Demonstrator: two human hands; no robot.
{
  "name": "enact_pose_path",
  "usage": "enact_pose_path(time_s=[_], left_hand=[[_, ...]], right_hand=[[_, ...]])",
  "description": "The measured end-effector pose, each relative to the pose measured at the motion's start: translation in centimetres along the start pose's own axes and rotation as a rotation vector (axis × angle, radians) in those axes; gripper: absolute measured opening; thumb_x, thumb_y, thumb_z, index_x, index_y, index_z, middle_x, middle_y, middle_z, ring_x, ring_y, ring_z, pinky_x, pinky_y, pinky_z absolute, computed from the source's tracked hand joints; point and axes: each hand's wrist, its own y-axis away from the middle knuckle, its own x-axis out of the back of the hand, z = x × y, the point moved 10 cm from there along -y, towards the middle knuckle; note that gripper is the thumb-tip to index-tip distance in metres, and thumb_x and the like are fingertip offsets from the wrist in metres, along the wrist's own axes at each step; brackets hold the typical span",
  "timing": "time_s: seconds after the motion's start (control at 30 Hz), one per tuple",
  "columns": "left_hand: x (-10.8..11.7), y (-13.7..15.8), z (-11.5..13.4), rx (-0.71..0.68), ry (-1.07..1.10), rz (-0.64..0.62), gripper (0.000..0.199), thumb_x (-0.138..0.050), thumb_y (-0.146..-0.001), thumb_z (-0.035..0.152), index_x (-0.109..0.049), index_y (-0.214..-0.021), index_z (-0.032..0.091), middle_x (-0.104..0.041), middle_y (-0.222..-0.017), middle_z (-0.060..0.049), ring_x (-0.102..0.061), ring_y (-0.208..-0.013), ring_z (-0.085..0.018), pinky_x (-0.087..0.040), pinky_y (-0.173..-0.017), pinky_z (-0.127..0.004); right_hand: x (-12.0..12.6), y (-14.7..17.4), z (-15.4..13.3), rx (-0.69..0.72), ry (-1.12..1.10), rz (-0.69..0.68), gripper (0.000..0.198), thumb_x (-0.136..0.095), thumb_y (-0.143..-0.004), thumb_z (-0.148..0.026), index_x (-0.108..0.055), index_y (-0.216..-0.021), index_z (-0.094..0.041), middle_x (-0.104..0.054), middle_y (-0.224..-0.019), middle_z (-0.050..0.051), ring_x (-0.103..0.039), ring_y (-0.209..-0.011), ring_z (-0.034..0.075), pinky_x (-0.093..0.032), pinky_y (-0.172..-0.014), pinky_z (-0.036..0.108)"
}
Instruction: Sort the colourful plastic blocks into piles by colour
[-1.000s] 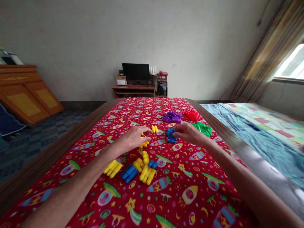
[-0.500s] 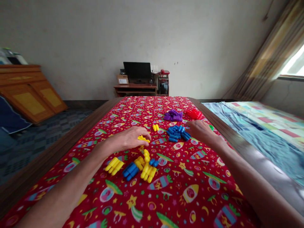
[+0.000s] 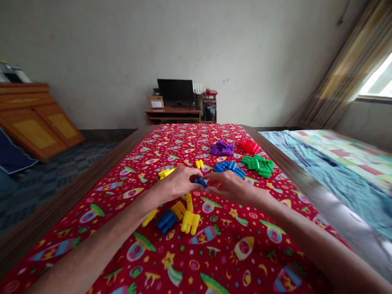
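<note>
In the head view, my left hand (image 3: 177,182) is closed with a small blue toy building block (image 3: 200,182) at its fingertips. My right hand (image 3: 229,186) meets it from the other side, thumb and fingers bent around the block's right end; whether it holds a further piece is hidden. Below them on the cloth lie a yellow block (image 3: 190,222) of joined tubes, a dark blue block (image 3: 167,221) and a smaller yellow piece (image 3: 179,209). Another yellow block (image 3: 149,218) is partly covered by my left forearm. Yellow pieces (image 3: 165,173) show behind my left hand.
Blue (image 3: 229,167), green (image 3: 259,164), purple (image 3: 222,148) and red (image 3: 248,146) block piles lie towards the right. A small yellow block (image 3: 199,164) sits beyond my hands. The red patterned cloth (image 3: 245,269) covers the table; a bed (image 3: 343,175) stands at right.
My left hand has released the yellow block and holds a blue one, which was beside the yellow blocks. My right hand moved left from the green pile, uncovering it, to meet the left.
</note>
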Motion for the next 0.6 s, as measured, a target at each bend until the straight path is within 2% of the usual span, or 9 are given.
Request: enact_pose_path(time_s=[0.07,0.17,0.23,0.33,0.4,0.47,0.53,0.6], left_hand=[[0.7,-0.1,-0.3,0.021,0.087,0.067,0.021,-0.064,-0.071,0.023,-0.064,-0.092,0.020,-0.071,-0.085,0.000,-0.066,-0.078,-0.017,-0.049,-0.069,-0.025],[1.4,0.2,0.1,0.036,0.117,0.081,0.031,-0.062,-0.070,0.021,-0.058,-0.101,0.020,-0.071,-0.091,-0.002,-0.067,-0.084,-0.018,-0.051,-0.073,-0.027],[2.3,0.6,0.0,0.088,0.033,0.057,0.035,-0.063,-0.071,0.024,-0.057,-0.105,0.021,-0.071,-0.095,-0.003,-0.067,-0.087,-0.019,-0.050,-0.074,-0.029],[3.3,1.8,-0.6,0.140,-0.181,-0.062,0.025,-0.065,-0.072,0.032,-0.062,-0.095,0.023,-0.071,-0.091,-0.002,-0.066,-0.083,-0.021,-0.047,-0.071,-0.028],[3.1,3.1,-1.0,0.121,-0.254,-0.172,0.018,-0.062,-0.076,0.037,-0.065,-0.089,0.024,-0.071,-0.086,0.000,-0.066,-0.078,-0.020,-0.045,-0.066,-0.026],[2.7,4.9,-1.6,0.125,-0.287,-0.233,0.020,-0.058,-0.080,0.042,-0.067,-0.090,0.027,-0.072,-0.085,0.001,-0.066,-0.076,-0.019,-0.044,-0.064,-0.026],[2.2,7.1,-2.4,0.167,-0.338,-0.238,0.027,-0.059,-0.079,0.047,-0.069,-0.097,0.029,-0.073,-0.093,-0.001,-0.068,-0.083,-0.022,-0.046,-0.068,-0.028],[1.3,9.5,-2.9,0.184,-0.387,-0.225,0.040,-0.064,-0.075,0.052,-0.067,-0.109,0.031,-0.071,-0.111,-0.004,-0.066,-0.099,-0.028,-0.048,-0.077,-0.032]], right_hand=[[0.0,-0.3,0.1,-0.016,0.016,0.055,0.018,-0.056,-0.090,-0.027,-0.068,-0.099,-0.016,-0.065,-0.072,0.001,-0.051,-0.059,0.009,-0.031,-0.055,0.021],[1.0,-0.6,1.4,-0.091,0.106,0.095,0.013,-0.058,-0.086,-0.022,-0.067,-0.081,-0.014,-0.058,-0.062,-0.002,-0.043,-0.053,0.006,-0.026,-0.054,0.022],[2.5,-0.4,3.0,-0.165,0.181,0.119,0.017,-0.056,-0.085,-0.022,-0.065,-0.074,-0.013,-0.054,-0.058,-0.003,-0.039,-0.051,0.006,-0.023,-0.053,0.023],[4.4,0.1,6.4,-0.296,0.310,0.092,0.023,-0.054,-0.086,-0.023,-0.064,-0.068,-0.014,-0.054,-0.057,-0.002,-0.039,-0.051,0.007,-0.022,-0.052,0.024],[5.0,0.6,8.5,-0.380,0.395,0.043,0.023,-0.054,-0.087,-0.023,-0.065,-0.069,-0.015,-0.058,-0.060,0.000,-0.044,-0.052,0.009,-0.024,-0.053,0.024],[5.3,1.1,10.1,-0.457,0.470,0.025,0.021,-0.054,-0.089,-0.027,-0.068,-0.077,-0.016,-0.065,-0.069,0.003,-0.052,-0.058,0.011,-0.027,-0.055,0.023],[5.5,1.5,10.9,-0.524,0.550,0.034,0.023,-0.052,-0.091,-0.033,-0.070,-0.088,-0.018,-0.069,-0.080,0.006,-0.058,-0.066,0.014,-0.028,-0.056,0.024],[5.6,1.8,11.2,-0.567,0.620,0.043,0.028,-0.049,-0.093,-0.036,-0.070,-0.093,-0.019,-0.070,-0.086,0.008,-0.061,-0.071,0.016,-0.026,-0.055,0.025]])
